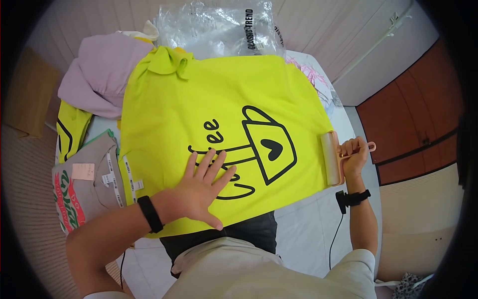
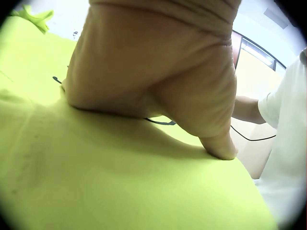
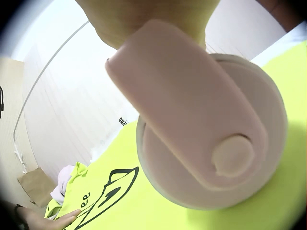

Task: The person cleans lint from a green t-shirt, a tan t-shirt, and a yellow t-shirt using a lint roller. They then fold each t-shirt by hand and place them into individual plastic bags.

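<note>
A bright yellow shirt with a black cup print and lettering lies spread over the table. My left hand rests on it with fingers spread, partly over the lettering. The left wrist view shows the heel of that hand and the thumb pressed to the cloth. At the shirt's right edge, my right hand grips the pink handle of a lint roller. Up close, the end of the lint roller and its pink frame stand over the yellow cloth and hide most of the right hand.
A grey shirt with tags lies to the left, below a lilac garment. Clear plastic packaging sits behind the yellow shirt. Pink strings lie at the back right. A brown cabinet stands beyond the white table.
</note>
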A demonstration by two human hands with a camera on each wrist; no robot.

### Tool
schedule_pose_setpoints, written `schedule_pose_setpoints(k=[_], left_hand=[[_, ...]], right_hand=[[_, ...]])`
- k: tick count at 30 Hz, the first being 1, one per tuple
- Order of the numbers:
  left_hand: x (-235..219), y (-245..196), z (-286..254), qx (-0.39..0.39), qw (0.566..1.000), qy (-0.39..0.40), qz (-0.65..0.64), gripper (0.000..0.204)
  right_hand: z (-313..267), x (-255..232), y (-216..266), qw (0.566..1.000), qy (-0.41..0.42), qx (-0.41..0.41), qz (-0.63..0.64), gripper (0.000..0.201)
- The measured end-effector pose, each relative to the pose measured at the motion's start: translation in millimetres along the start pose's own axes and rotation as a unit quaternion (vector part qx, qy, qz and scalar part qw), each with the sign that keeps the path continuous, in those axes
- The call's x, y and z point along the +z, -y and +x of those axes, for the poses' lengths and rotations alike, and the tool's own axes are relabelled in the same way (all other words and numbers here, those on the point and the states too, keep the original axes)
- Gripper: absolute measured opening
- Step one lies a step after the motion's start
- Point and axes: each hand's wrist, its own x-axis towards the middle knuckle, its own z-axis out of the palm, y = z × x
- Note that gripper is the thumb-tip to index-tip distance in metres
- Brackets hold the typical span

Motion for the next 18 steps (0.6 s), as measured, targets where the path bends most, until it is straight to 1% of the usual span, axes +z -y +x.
schedule_pose_setpoints(k=[5,6,8,9,11,12,13,14,15,17,18], left_hand=[[6.6,-15.6,-4.0,-0.012,1.000,0.008,0.004,0.144],[6.0,-18.0,-4.4,-0.017,1.000,0.009,0.003,0.144],[7.2,-21.3,-4.9,-0.023,1.000,0.002,-0.003,0.143],[7.0,-20.1,-1.6,-0.030,1.000,0.000,-0.005,0.142],[12.0,-21.1,-1.9,-0.025,1.000,-0.014,-0.006,0.140],[14.7,-21.1,-2.9,-0.020,1.000,-0.021,-0.003,0.140],[15.1,-21.8,-4.0,-0.017,1.000,-0.026,0.001,0.139],[15.9,-23.0,-5.9,-0.015,0.999,-0.032,0.006,0.138],[17.0,-24.6,-8.1,-0.014,0.999,-0.038,0.010,0.138],[18.6,-26.7,-13.1,-0.012,0.998,-0.051,0.016,0.138],[19.8,-28.2,-15.8,-0.012,0.998,-0.058,0.018,0.138]], right_hand=[[7.0,-13.6,3.9,0.999,-0.026,-0.028,-0.025,0.038],[7.6,-7.2,5.8,1.000,-0.009,-0.019,0.009,0.038],[-0.5,26.5,7.9,0.997,0.026,0.001,0.078,0.039],[-4.0,62.4,10.3,0.996,0.032,0.005,0.081,0.039],[-7.0,96.4,-3.2,0.994,0.093,-0.004,0.061,0.044],[-15.9,123.4,-9.0,0.991,0.126,-0.010,0.052,0.045],[-22.4,146.5,-17.2,0.983,0.162,0.018,0.087,0.044],[-34.4,171.8,-20.1,0.979,0.199,0.010,0.049,0.042],[-43.5,192.6,-27.8,0.963,0.248,0.037,0.100,0.042],[-61.6,231.5,-33.8,0.952,0.298,0.041,0.064,0.044],[-68.2,242.9,-38.9,0.937,0.327,0.078,0.101,0.044]])
